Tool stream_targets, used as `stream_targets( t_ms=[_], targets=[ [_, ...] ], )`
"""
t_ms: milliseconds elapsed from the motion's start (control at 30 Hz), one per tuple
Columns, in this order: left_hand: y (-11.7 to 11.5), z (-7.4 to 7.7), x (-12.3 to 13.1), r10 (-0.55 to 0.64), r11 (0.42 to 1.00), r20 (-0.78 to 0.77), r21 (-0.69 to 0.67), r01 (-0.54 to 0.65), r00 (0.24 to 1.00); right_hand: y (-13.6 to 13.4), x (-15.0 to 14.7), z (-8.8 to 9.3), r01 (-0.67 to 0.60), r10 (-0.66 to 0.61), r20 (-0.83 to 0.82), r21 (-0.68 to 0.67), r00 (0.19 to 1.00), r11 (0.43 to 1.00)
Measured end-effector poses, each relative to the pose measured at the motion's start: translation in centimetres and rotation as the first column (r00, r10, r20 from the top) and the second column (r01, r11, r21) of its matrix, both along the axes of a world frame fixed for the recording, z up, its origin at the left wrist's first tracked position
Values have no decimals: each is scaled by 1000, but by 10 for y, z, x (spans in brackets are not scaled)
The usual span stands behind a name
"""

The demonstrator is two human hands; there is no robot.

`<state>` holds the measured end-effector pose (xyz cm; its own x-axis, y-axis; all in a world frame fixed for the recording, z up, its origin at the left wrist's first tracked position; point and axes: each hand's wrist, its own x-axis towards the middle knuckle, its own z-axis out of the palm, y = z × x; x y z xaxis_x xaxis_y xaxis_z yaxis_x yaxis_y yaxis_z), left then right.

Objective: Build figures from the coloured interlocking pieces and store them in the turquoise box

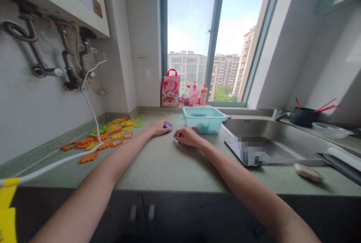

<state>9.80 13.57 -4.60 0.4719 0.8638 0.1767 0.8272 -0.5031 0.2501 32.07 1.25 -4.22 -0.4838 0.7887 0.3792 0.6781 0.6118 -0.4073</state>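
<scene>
Well left of the left fingers lies a loose spread of flat, notch-edged pieces (pixel 89 156) in orange, yellow and green, overlapping so that many outlines are lost; a smooth white cable (pixel 60 163) crosses over some of them. The left hand (pixel 158 128) has its fingers closed around a small purple piece (pixel 168 125) with pale markings (too small to read), partly covered by the grip. Just right of those fingers, apart from them, the right hand (pixel 188 137) is curled over the speckled counter (pixel 158 175), fingertips bunched narrowly; whether they pinch anything, I cannot tell. Right behind these knuckles stands a turquoise plastic tub (pixel 203 127), rectangular with a flared rim, its dark contents mostly hidden. Farther right of the fingers is a brushed-metal sink (pixel 293 145), its near-left edge obscured by pixelation.
</scene>
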Motion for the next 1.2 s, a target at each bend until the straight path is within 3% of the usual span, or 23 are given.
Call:
stream_targets(
  t_ms=[167, 333, 600, 967, 1067, 1200],
  targets=[
    [-64, -2, -17, -120, 992, -74, 19, 122, 990, -7, -2, 1, 29, -28, -25, 80, 999, 996],
    [-98, -1, -25, -268, 960, -71, 62, 272, 961, -9, -8, -5, -122, 132, -48, 167, 990, 978],
    [-96, 2, -27, -354, 934, -26, 52, 355, 935, -12, -17, -4, -154, 120, 134, 276, 984, 949],
    [-84, -6, -21, -410, 912, 43, -3, 410, 911, -20, -15, 8, -152, 18, 352, 356, 936, 922],
    [-86, -6, -17, -423, 904, 99, -20, 427, 901, -20, -9, 11, -120, -19, 347, 376, 938, 919],
    [-85, -6, -16, -386, 905, 344, -41, 424, 856, -20, -1, 15, -6, -72, 198, 369, 978, 929]
  ],
)
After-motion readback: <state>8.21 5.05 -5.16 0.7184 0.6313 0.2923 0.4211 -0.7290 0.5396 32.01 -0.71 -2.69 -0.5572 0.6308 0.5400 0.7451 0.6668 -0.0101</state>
